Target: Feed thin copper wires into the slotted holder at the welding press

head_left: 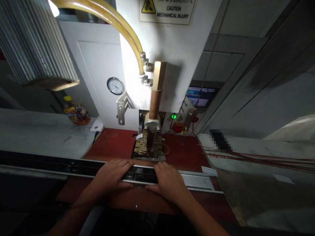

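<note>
A long aluminium channel [185,179] with dark, shiny material lying inside it runs across the front of the machine. My left hand [112,173] grips it from above, fingers over the far edge and thumb along the near edge. On its other side, a short gap away, my right hand [169,180] holds the channel the same way. Black pieces [140,173] show between the two hands. Just beyond them stands a copper-coloured machine head [154,105], its lower end over a brass fixture [145,146] with screws.
A red-brown work surface [115,141] lies under the machine. Long copper strips [261,158] reach in from the right. On the left bench are a drink bottle [76,111] and a small white box [96,124]. A ribbed lamp housing [36,46] hangs at upper left.
</note>
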{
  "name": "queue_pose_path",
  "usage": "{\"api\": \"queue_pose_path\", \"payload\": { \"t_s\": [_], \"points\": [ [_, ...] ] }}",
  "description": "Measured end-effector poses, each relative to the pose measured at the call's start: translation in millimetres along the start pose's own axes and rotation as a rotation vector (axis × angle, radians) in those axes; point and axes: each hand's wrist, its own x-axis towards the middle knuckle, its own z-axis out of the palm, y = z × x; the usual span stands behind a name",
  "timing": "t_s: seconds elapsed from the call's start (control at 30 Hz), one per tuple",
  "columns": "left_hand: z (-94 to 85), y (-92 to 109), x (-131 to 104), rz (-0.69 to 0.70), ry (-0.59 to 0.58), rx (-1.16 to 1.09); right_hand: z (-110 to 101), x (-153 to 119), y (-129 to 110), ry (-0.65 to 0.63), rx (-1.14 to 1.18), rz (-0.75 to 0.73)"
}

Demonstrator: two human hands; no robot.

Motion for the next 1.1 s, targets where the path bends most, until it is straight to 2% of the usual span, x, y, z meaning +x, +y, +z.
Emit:
{"api": "queue_pose_path", "payload": {
  "t_s": [0.23, 0.53, 0.87, 1.1],
  "points": [
    [4.9, -6.5, -4.9, -0.023, 0.002, -0.005, 1.1, 3.9, -4.4, -0.013, 0.027, 0.007],
    [2.3, -10.6, -8.5, -0.051, -0.013, -0.029, 2.1, 8.3, -10.8, -0.004, 0.029, 0.016],
    [5.9, -16.9, -10.2, -0.016, -0.002, -0.030, -3.2, 5.1, -7.1, -0.043, 0.080, 0.015],
    [-2.6, -10.3, -6.4, -0.057, -0.042, -0.034, -0.4, 6.5, -9.0, -0.042, 0.094, 0.073]
  ]
}}
